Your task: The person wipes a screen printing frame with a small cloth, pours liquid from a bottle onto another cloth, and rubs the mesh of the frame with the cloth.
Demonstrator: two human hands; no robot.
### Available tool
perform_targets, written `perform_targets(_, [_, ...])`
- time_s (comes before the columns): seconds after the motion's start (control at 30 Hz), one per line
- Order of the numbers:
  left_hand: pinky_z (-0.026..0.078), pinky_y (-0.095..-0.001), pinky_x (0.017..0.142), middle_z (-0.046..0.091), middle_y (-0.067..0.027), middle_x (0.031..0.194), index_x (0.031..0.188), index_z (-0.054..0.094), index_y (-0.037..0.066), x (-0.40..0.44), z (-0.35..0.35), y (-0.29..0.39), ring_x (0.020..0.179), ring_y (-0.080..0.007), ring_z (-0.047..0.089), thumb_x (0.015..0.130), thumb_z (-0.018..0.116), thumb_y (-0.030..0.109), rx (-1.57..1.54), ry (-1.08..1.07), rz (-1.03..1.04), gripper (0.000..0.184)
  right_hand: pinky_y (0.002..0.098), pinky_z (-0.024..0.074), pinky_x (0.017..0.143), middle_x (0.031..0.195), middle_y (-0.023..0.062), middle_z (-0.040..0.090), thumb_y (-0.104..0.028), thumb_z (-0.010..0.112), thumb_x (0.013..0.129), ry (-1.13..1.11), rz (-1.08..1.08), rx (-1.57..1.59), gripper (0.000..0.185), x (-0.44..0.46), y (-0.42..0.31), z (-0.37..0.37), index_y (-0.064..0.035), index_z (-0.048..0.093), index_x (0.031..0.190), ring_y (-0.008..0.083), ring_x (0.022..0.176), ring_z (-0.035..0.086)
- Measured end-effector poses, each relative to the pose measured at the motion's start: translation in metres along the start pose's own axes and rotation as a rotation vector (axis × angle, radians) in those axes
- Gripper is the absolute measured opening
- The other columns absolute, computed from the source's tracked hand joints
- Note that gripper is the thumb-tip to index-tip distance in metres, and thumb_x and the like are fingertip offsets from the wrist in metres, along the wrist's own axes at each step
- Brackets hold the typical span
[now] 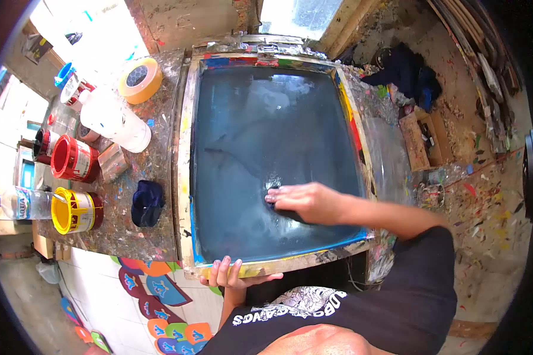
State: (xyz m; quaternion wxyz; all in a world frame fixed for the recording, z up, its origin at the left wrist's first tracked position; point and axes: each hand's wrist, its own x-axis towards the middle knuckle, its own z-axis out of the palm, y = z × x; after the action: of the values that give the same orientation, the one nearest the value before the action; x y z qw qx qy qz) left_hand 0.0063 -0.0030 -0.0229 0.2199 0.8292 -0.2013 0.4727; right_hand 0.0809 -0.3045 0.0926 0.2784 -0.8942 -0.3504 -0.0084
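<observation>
A large wooden-framed screen [231, 118] with dark grey-blue mesh lies in front of me, its inner edges marked with blue, red and yellow paint. My right hand [307, 202] presses a dark cloth [270, 202] onto the lower middle of the mesh, fingers closed over it. The mesh has a wet shine around the cloth. At the frame's near edge, toward the left corner, my left hand [234, 276] grips the wood, fingertips over the top and thumb along the side.
Left bench [160, 236] holds a yellow pot [77, 211], red pot [74, 158], white bottle [115, 121], tape roll [140, 81], water bottle [26, 203] and dark cloth bundle [147, 203]. A cardboard box [423, 141] stands right. Colourful cut pieces [169, 289] lie lower left.
</observation>
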Motion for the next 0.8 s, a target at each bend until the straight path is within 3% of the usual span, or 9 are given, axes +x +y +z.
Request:
perform_targets(0.03, [0.016,-0.0562,0.118,0.057,-0.0085,0.115,0.109,0.057,0.017,0.003,0.001,0.0,0.12,-0.0282,0.049,0.065,0.042,0.099,-0.002,-0.007,0.002,0.095,0.0375,0.0524,0.103,0.124,0.0144,0.068,0.001,0.059,0.083,-0.006,-0.061,0.002,0.032,0.0,0.017,-0.003,-0.0035,0.067,0.113,0.0272,0.118,0.065])
perform_targets(0.23, [0.017,-0.0569,0.118,0.055,-0.01,0.118,0.112,0.055,0.016,0.016,0.003,0.007,0.122,-0.0298,0.046,0.063,0.042,0.102,-0.007,-0.022,-0.004,0.099,0.0466,0.0566,0.079,0.096,0.0224,0.07,0.005,0.052,0.079,0.458,0.406,-0.184,0.034,0.056,0.205,-0.057,-0.0055,0.069,0.106,0.0398,0.091,0.07])
perform_targets(0.3, [0.017,-0.0572,0.117,0.055,-0.0105,0.119,0.112,0.055,0.016,0.02,0.003,0.007,0.122,-0.0299,0.047,0.064,0.042,0.101,0.027,-0.041,0.018,0.099,0.0423,0.0553,0.084,0.103,0.0195,0.071,0.006,0.051,0.08,0.35,0.443,-0.192,0.034,0.08,0.187,-0.045,-0.0041,0.068,0.108,0.0384,0.095,0.069])
perform_targets(0.47, [0.023,-0.0577,0.112,0.053,-0.0126,0.121,0.117,0.053,0.011,0.023,0.008,0.013,0.122,-0.0323,0.045,0.064,0.039,0.102,-0.029,0.012,0.002,0.106,0.0426,0.0532,0.097,0.123,0.0136,0.066,0.004,0.058,0.08,-0.028,-0.038,0.27,0.036,0.07,0.002,0.033,-0.0067,0.064,0.113,0.0341,0.113,0.064])
perform_targets(0.5, [0.024,-0.0577,0.111,0.052,-0.0132,0.122,0.118,0.053,0.011,0.024,0.006,0.011,0.122,-0.0328,0.045,0.064,0.038,0.102,-0.02,0.009,0.006,0.107,0.0451,0.0533,0.093,0.118,0.0172,0.067,0.0,0.057,0.083,-0.125,-0.133,0.401,0.036,0.059,-0.026,0.037,-0.0068,0.063,0.118,0.0366,0.105,0.067])
perform_targets(0.57, [0.025,-0.0578,0.111,0.052,-0.0144,0.123,0.119,0.052,0.011,0.022,0.004,0.009,0.122,-0.033,0.045,0.064,0.039,0.102,-0.008,-0.016,0.013,0.107,0.0447,0.0517,0.097,0.124,0.0166,0.066,0.0,0.056,0.084,-0.048,-0.28,0.369,0.034,0.046,-0.024,0.036,-0.0069,0.065,0.117,0.0354,0.111,0.065])
perform_targets(0.7, [0.03,-0.0544,0.107,0.054,-0.0142,0.122,0.116,0.053,0.011,0.028,0.01,0.012,0.119,-0.032,0.046,0.065,0.046,0.099,-0.067,0.038,0.006,0.102,0.0444,0.0542,0.09,0.116,0.0198,0.068,0.002,0.057,0.08,0.187,0.1,0.047,0.039,0.059,0.087,-0.011,-0.0062,0.067,0.117,0.0373,0.102,0.068])
perform_targets(0.77, [0.027,-0.0544,0.108,0.055,-0.0139,0.12,0.117,0.053,0.011,0.031,0.011,0.013,0.119,-0.0316,0.046,0.067,0.045,0.098,-0.083,0.042,0.009,0.101,0.0453,0.0549,0.084,0.111,0.0197,0.069,0.002,0.058,0.077,0.31,0.466,0.056,0.038,0.068,0.138,-0.023,-0.0059,0.068,0.112,0.0388,0.098,0.068])
perform_targets(0.8, [0.027,-0.0544,0.108,0.055,-0.0139,0.12,0.117,0.053,0.011,0.032,0.01,0.015,0.119,-0.0316,0.046,0.067,0.045,0.098,-0.072,0.051,0.015,0.101,0.0453,0.0549,0.084,0.111,0.0197,0.069,0.002,0.058,0.077,0.316,0.451,0.057,0.038,0.075,0.134,-0.014,-0.0059,0.068,0.112,0.0388,0.098,0.068])
